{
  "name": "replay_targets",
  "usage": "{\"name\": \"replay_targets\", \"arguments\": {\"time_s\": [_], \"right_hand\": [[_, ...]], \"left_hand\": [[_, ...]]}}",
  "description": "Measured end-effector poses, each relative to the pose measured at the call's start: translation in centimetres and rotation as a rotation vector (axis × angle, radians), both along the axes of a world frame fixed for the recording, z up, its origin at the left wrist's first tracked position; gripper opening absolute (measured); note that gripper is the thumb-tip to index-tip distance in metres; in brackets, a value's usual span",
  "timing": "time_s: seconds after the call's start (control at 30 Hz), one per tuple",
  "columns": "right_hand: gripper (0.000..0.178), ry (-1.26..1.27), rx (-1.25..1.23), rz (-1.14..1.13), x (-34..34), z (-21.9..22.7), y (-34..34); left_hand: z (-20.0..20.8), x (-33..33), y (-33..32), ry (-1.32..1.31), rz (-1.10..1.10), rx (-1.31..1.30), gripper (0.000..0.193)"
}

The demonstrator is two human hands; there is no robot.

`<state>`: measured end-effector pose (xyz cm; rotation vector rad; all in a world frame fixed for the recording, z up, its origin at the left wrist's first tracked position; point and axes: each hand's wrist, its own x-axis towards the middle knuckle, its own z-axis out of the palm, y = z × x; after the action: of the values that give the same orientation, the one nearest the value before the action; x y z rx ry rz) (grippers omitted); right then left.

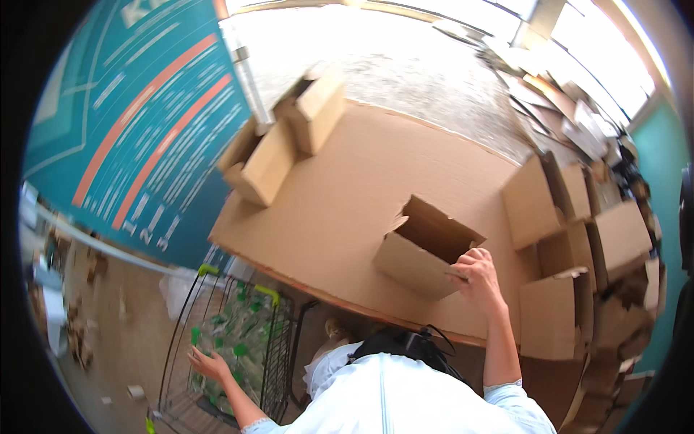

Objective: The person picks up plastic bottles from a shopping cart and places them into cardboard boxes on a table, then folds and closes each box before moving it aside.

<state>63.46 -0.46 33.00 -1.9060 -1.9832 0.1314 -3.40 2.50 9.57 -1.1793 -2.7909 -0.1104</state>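
Shirt (340, 398) nearest us. Right hand (473, 275) pinches box (412, 266) rim; we should steady it. Left hand (210, 367) by bottles (246, 365), grip unclear.

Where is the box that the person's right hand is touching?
In the head view, the open box stands right of centre on the cardboard-topped table, toward its near edge, with the right hand at its right corner.

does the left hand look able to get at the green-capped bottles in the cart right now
Probably yes: the left hand is already right over the green-capped bottles, the wire cart looks open on top, and nothing visible seems to block the way.
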Motion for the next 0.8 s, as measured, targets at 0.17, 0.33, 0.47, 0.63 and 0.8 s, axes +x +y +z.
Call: {"name": "replay_targets", "arguments": {"time_s": [0.17,0.33,0.47,0.63,0.8], "right_hand": [[0.006,-0.039,0.007,0.273,-8.5,-0.8,4.2],[0.008,-0.123,-0.003,0.312,-11.8,-1.8,6.1],[0.008,-0.126,-0.048,0.251,-11.6,-1.6,5.4],[0.008,-0.149,-0.043,0.23,-12.9,-1.4,5.2],[0.008,-0.189,-0.059,0.227,-12.4,-1.9,4.9]], "left_hand": [[-7.2,-5.4,-13.6,-0.63,0.489,-0.424,0.108],[-15.5,-5.3,-17.5,-0.76,0.538,-0.069,0.092],[-4.9,-1.5,-10.4,-0.37,0.531,-0.558,0.076],[-18.9,-8.4,-16.6,-0.108,0.336,-0.611,0.075],[-13.9,-4.7,-14.2,-0.137,0.465,-0.541,0.083]]}}
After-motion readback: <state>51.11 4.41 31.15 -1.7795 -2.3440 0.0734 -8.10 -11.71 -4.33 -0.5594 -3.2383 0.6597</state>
